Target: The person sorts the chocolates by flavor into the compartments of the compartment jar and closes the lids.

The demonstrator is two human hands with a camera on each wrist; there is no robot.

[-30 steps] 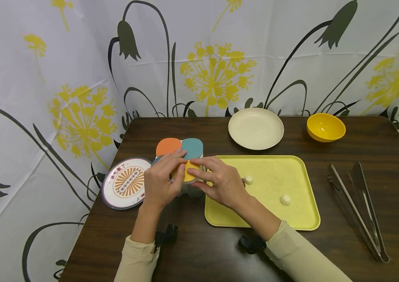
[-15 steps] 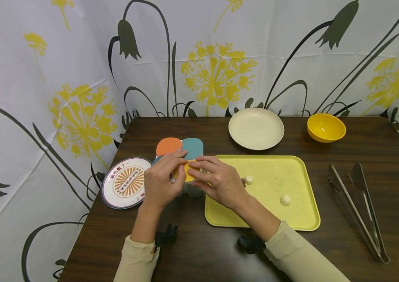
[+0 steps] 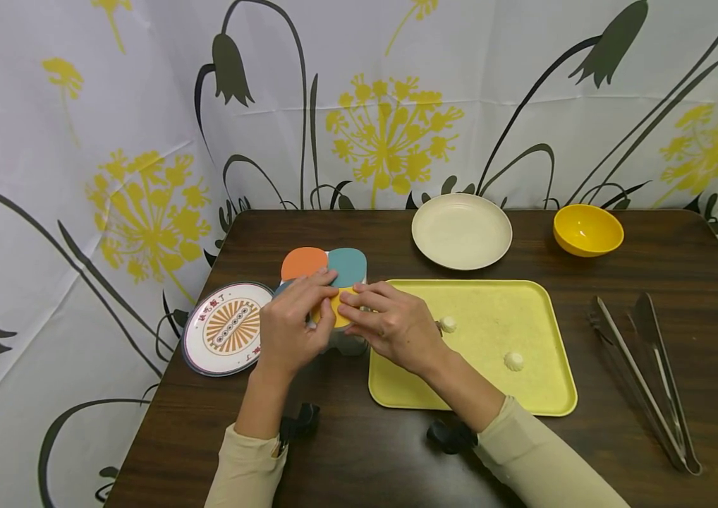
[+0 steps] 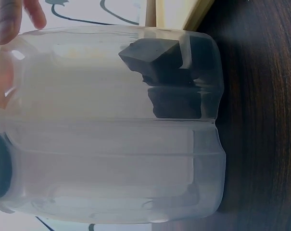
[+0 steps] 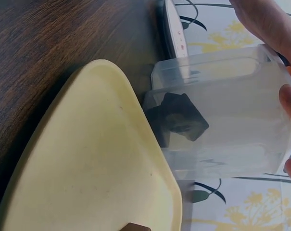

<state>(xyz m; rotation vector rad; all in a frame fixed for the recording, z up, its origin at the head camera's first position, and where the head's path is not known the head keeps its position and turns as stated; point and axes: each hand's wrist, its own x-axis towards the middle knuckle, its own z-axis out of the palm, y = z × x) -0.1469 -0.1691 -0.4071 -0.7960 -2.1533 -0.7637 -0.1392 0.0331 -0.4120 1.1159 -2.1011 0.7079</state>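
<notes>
A clear plastic container [image 3: 345,343] with orange [image 3: 303,262], teal [image 3: 348,265] and yellow [image 3: 337,315] lids stands left of a yellow tray [image 3: 492,303]. My left hand [image 3: 290,323] grips its left side, fingers curled over the top. From the other side my right hand [image 3: 387,323] holds it, fingers lying across the yellow lid. In the wrist views the container [image 4: 116,125] [image 5: 222,120] fills the frame, and a dark block [image 4: 157,60] [image 5: 180,118] shows through its wall. My fingertips [image 5: 290,101] curl over its top edge.
Two small white pieces [image 3: 447,324] [image 3: 513,361] lie on the tray. A patterned plate [image 3: 226,328] sits at the left, a cream plate [image 3: 460,231] and a yellow bowl [image 3: 587,229] at the back, and metal tongs [image 3: 645,374] at the right. A flowered curtain surrounds the table.
My right hand's fingers have slid a little to the left across the yellow lid. The left hand and the container have stayed put.
</notes>
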